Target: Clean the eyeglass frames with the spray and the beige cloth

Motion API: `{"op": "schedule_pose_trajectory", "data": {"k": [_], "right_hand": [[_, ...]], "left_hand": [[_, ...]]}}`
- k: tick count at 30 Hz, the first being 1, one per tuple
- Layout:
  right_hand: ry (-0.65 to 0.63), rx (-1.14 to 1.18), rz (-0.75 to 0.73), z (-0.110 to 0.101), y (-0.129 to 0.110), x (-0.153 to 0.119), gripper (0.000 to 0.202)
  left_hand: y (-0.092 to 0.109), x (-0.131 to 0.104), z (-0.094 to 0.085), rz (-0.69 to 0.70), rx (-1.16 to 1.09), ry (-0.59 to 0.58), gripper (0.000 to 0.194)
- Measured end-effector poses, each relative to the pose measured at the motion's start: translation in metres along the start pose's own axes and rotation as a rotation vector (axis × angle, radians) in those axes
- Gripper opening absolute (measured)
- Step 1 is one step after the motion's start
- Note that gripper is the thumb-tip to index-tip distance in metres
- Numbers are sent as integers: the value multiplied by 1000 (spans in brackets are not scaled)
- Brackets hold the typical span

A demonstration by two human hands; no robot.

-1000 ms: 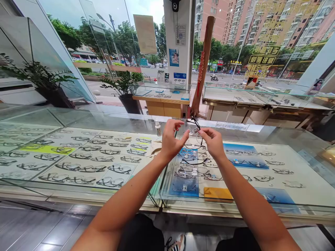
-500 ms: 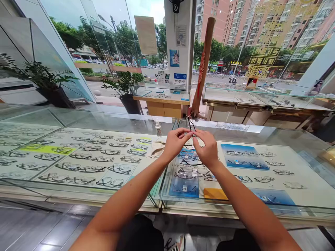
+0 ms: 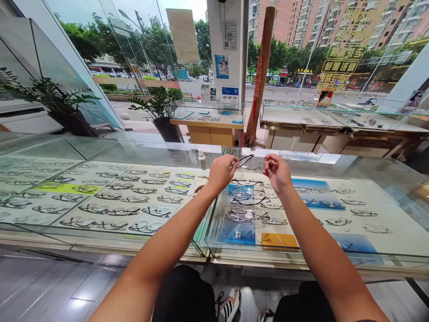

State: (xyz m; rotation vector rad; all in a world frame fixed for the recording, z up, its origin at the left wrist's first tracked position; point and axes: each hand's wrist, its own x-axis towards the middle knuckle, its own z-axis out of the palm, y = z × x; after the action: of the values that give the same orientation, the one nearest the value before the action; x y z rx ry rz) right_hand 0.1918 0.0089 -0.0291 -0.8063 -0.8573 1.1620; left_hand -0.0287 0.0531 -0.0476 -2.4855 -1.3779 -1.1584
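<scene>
A thin black pair of glasses (image 3: 246,159) is held pinched in the grip of the left hand (image 3: 221,172) above the glass bench (image 3: 100,152), while the right hand (image 3: 276,172), just beside it, is kept with fingers loosely curled, grasping nothing, near a small white bottle (image 3: 202,160).

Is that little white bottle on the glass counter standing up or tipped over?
Upright. The small white bottle stands on the glass counter top, its cap pointing up, just left of the person's left hand.
</scene>
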Motion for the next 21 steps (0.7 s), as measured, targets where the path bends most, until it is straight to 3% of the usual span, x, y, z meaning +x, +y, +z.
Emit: {"op": "schedule_pose_trajectory", "data": {"k": [4,9,21], "right_hand": [[-244,99,177,2,-1,-3,20],[-515,196,271,3,1,-8,43],[-580,184,337,4,-1,-11,44]], "left_hand": [[-5,4,19,17,133,-112,17],[-6,1,37,22,186,-235,19],[-7,-1,45,-11,153,-305,19]]}}
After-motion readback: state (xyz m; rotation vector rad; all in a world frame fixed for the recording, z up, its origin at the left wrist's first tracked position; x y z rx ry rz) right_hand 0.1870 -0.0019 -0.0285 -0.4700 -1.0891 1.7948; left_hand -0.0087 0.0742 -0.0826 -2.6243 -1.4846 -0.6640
